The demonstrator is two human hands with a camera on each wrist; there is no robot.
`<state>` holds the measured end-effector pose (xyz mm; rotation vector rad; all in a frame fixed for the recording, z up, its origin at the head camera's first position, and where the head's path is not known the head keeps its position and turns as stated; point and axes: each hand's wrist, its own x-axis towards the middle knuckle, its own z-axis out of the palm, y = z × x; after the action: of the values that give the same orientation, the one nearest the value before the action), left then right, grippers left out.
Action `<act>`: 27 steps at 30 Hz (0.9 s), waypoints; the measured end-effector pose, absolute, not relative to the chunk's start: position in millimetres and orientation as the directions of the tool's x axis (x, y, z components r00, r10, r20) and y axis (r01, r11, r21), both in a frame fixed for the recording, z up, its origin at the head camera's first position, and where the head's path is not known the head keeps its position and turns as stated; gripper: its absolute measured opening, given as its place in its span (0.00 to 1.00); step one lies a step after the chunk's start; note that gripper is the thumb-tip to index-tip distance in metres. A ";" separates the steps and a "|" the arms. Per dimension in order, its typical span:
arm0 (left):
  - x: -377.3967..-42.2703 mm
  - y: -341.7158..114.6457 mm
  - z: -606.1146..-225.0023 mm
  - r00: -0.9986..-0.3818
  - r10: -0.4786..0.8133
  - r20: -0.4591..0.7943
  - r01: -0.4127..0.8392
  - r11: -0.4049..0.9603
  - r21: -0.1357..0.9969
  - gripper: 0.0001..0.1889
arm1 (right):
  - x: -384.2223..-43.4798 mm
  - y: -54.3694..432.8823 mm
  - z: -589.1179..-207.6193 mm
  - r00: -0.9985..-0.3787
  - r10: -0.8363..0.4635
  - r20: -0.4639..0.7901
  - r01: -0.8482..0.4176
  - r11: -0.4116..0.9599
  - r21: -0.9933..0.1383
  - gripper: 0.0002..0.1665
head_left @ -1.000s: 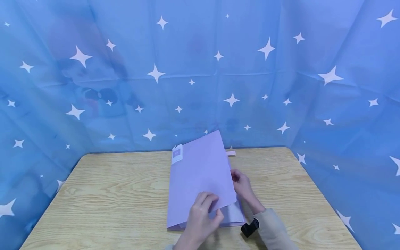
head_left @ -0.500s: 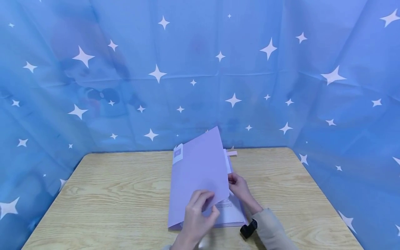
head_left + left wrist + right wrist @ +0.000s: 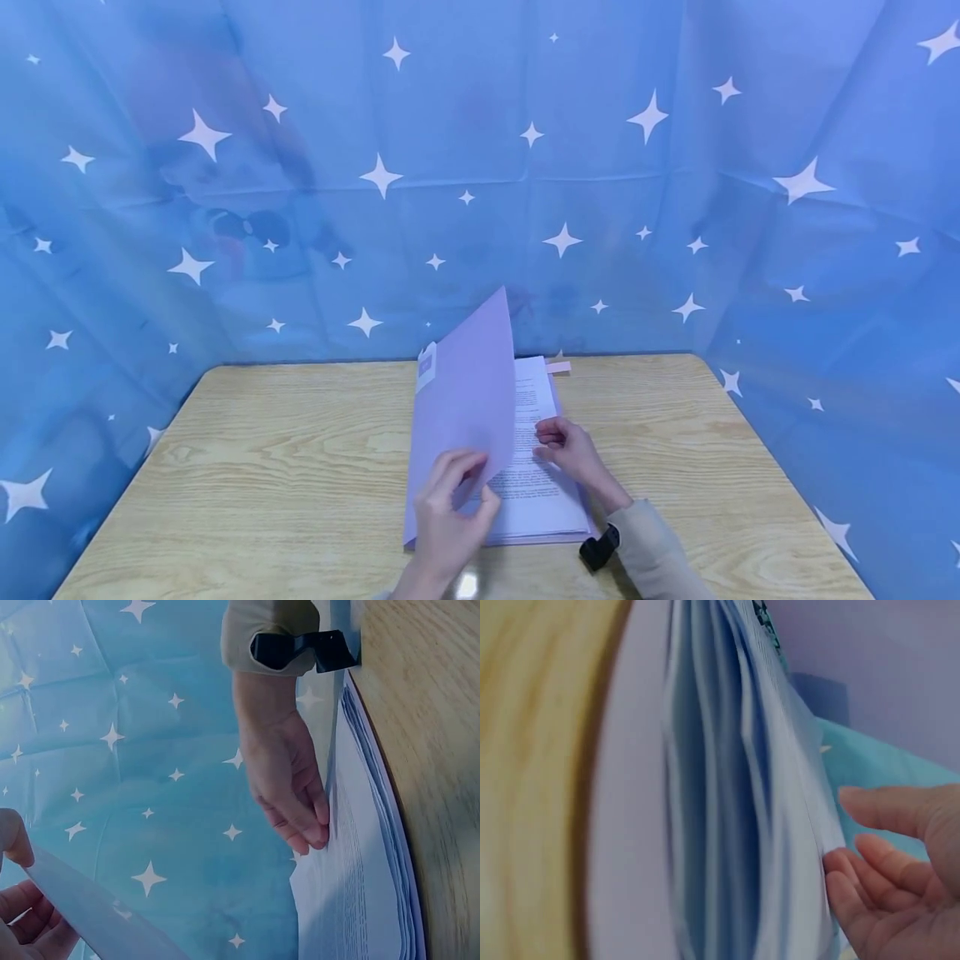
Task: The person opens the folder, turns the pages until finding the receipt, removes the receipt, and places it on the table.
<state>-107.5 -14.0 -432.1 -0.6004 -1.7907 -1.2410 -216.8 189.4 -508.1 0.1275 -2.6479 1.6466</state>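
A purple folder (image 3: 457,400) lies on the table with its front cover raised and slanting to the left. My left hand (image 3: 450,512) pinches the lower free corner of that cover, as the left wrist view also shows, with the hand (image 3: 34,907) at the lower left. Under the cover lies a stack of printed pages (image 3: 532,496). My right hand (image 3: 568,450) hovers at the right edge of the pages, thumb apart from the loosely bent fingers (image 3: 889,866). Nothing shows in its grasp; its fingertips are close to the top sheet, and I cannot tell whether they touch.
A pink tab (image 3: 558,367) sticks out at the folder's upper right. A white label (image 3: 427,367) marks the cover's upper left. The wooden table (image 3: 300,467) ends at a blue star-printed curtain (image 3: 465,125). A black device (image 3: 600,548) sits on the right wrist.
My left hand has moved left with the cover, lifting it further and baring more of the printed pages. The right hand has come away from the cover's edge and shifted slightly left.
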 end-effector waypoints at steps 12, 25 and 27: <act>-107.4 -37.4 -427.1 -0.503 -0.151 0.851 0.765 0.381 0.519 0.20 | -217.4 197.0 -510.4 -0.982 -0.185 0.049 -0.139 0.514 -0.847 0.23; -103.7 -74.4 -416.3 -0.512 -0.255 0.820 0.730 0.375 0.572 0.17 | -215.7 196.6 -509.9 -0.970 -0.230 0.083 -0.198 0.536 -0.820 0.23; -103.6 -80.9 -415.1 -0.512 -0.271 0.815 0.720 0.383 0.579 0.17 | -215.5 196.9 -510.1 -0.970 -0.230 0.081 -0.196 0.538 -0.820 0.23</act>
<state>-103.6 -80.9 -415.1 -0.4001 -1.6896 -1.3035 -215.5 196.9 -510.1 0.3856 -2.7869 1.4779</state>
